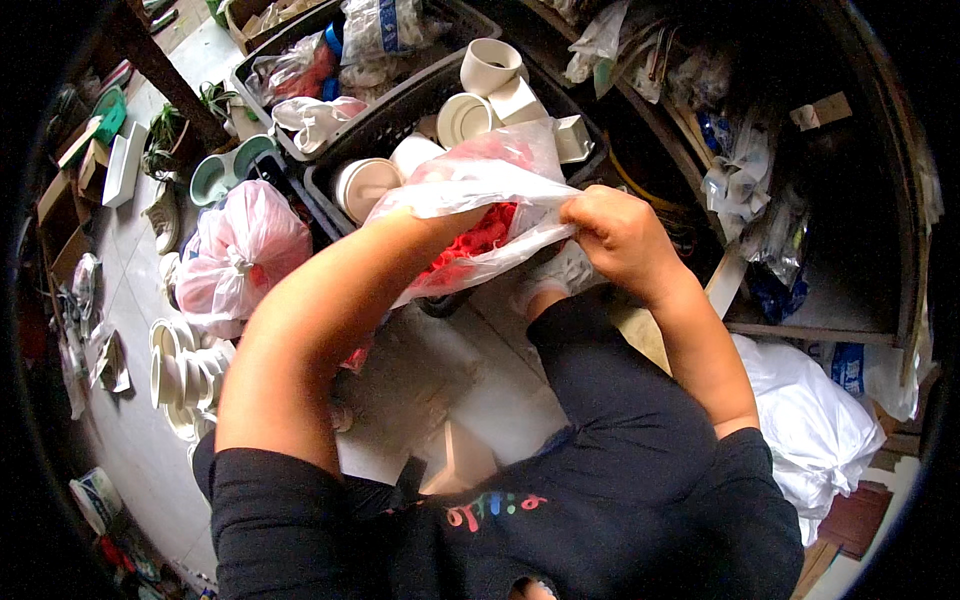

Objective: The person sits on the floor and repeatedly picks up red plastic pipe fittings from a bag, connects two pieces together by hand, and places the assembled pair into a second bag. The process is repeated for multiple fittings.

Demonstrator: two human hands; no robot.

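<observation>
A thin, see-through white plastic bag (535,150) with bright red, stringy-looking contents (475,240) is held up in front of me. My right hand (620,228) is closed on the right side of its mouth and stretches the rim out. My left forearm (330,275) reaches across into the opening. My left hand is hidden inside the bag, so I cannot tell what its fingers do. Just behind the bag, white pipe fittings (490,68) and a round white capped piece (367,188) fill a black crate (325,190).
A second dark crate (270,50) holds bagged items. Left of me are a knotted pinkish bag (245,250), green cup-shaped pieces (212,178) and stacked white fittings (180,375) on the floor. A dark shelf (810,325) with plastic bags and a large white sack (810,425) stand right.
</observation>
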